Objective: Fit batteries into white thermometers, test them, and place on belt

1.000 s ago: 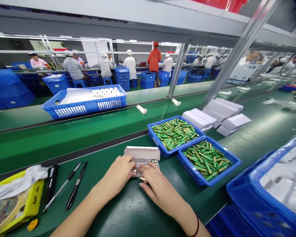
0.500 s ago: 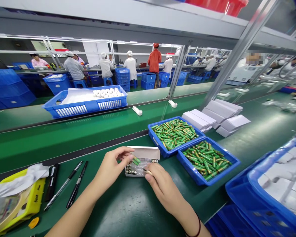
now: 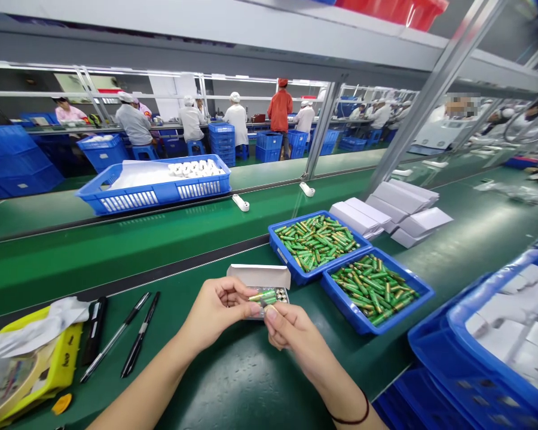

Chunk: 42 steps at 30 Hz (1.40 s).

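Green batteries [image 3: 263, 295] lie between the thumb and fingers of my left hand [image 3: 219, 307], which is closed on them above a small box. My right hand [image 3: 293, 328] is closed too, its thumb and fingertips pinched right beside the batteries' lower edge; what they pinch is hidden. Behind both hands stands the white box [image 3: 259, 276], its lid flap raised. Battery ends [image 3: 281, 294] show upright at the box's right side, while my hands cover most of its inside.
Two blue trays [image 3: 298, 272] of loose green batteries stand to the right, with white boxes [image 3: 363, 216] behind. Pens [image 3: 140, 337] and a yellow container [image 3: 63, 364] lie left. White plastic parts [image 3: 241, 203] sit on the green conveyor. A blue crate [image 3: 479, 352] is at right.
My left hand has lowered slightly and moved right with the batteries, turning them sideways. My right hand has drawn back from inside the box to meet them. The conveyor parts have shifted left.
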Motion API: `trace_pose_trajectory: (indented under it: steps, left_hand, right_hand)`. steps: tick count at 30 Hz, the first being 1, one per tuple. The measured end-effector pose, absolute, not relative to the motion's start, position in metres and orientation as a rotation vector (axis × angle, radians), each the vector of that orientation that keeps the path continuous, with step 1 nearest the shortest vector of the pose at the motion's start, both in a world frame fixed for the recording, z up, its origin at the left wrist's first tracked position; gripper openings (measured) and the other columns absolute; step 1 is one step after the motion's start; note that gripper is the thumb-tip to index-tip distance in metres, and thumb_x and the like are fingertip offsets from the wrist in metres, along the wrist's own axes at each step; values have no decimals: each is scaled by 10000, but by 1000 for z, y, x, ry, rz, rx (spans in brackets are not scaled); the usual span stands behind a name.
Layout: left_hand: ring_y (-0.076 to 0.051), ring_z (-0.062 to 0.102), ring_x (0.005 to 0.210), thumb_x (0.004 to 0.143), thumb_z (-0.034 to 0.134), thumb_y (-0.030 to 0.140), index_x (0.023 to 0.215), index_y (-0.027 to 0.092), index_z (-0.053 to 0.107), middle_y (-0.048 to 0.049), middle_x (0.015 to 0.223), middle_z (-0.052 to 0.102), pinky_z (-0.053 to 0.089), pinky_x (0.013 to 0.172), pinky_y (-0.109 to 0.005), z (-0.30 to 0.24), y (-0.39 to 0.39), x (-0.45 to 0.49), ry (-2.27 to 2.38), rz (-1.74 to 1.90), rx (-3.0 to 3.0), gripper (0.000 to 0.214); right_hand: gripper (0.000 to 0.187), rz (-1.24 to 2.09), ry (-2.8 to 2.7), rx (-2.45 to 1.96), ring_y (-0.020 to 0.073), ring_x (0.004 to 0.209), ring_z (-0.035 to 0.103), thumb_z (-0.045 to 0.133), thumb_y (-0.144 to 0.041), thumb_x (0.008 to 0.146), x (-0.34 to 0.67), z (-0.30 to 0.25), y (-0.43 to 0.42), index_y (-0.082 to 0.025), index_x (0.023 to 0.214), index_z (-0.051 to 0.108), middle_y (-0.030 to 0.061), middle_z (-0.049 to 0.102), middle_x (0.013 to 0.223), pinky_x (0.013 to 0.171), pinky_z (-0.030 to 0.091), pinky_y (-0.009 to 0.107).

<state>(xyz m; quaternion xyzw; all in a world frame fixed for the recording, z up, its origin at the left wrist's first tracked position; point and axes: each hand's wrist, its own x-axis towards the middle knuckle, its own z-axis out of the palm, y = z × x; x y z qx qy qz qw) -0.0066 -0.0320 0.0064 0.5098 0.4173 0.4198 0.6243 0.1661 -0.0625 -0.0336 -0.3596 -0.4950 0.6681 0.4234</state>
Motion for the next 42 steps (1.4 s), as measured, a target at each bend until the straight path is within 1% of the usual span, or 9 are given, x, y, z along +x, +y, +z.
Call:
trace_pose_trajectory:
  steps: [3,9,12,19,24,32,34,39,42]
  left_hand:
    - [-111,618,566,603,796,203,705,117,679,-18,632,694,514,587,-220,8,-35,-4,998,946,1291,178]
    - [-127,617,619,682,728,189,716,141,694,-29,706,716,490,597,-217,25,-40,-9,1063,921,1620,68]
    - [-142,627,631,712,713,192,732,161,709,-24,719,717,497,605,-229,30,-43,-15,1077,842,1755,37]
    - [-178,684,794,857,596,208,929,206,712,-33,857,748,494,736,-271,17,-49,-7,985,1111,2242,136]
    - [-159,678,870,919,482,133,1074,218,668,-17,910,748,455,782,-267,17,-48,-11,808,1003,2454,256]
    - [-167,661,774,851,589,213,845,233,727,-5,826,731,487,723,-241,34,-41,-23,1023,944,1948,139]
    - [-187,660,816,818,614,227,864,221,705,-15,869,726,488,744,-256,35,-36,-28,1170,954,1894,102]
    - [-199,641,792,806,577,214,849,218,643,-13,836,696,463,712,-282,23,-24,-33,1350,650,2061,79]
    - [-203,622,751,804,530,169,826,211,632,-26,809,677,440,670,-290,10,-22,-29,1414,556,2197,113]
  right_hand:
    - [434,1599,-1166,-943,58,433,174,571,-525,833,165,-30,-64,-177,597,465,-105,216,462,455,154,238]
    - [365,821,-1361,-1189,112,558,372,528,-412,881,162,-17,-74,-160,618,542,-20,431,571,531,281,257]
    - [333,523,-1217,-1259,115,548,365,512,-402,901,171,-11,-68,-177,659,542,-28,400,573,526,307,254]
    - [371,1352,-1072,-928,142,672,542,680,-496,764,162,-7,-53,-205,791,452,26,556,842,609,473,276]
    - [351,1508,-1130,-844,101,599,519,680,-416,794,158,-10,-54,-195,741,412,2,559,799,550,419,241]
    - [369,1687,-1268,-881,136,660,555,741,-376,710,173,-1,-60,-202,749,418,-10,550,755,602,446,267]
    - [305,1415,-1401,-1078,151,680,558,679,-365,757,182,-4,-59,-208,752,417,-2,552,772,640,451,292]
    - [167,105,-1473,-1647,192,666,490,527,-363,818,249,-25,-40,-220,765,457,14,499,725,654,388,322]
    - [177,-248,-1489,-1813,250,702,489,442,-360,828,289,-35,-31,-239,713,384,46,491,691,679,380,369]
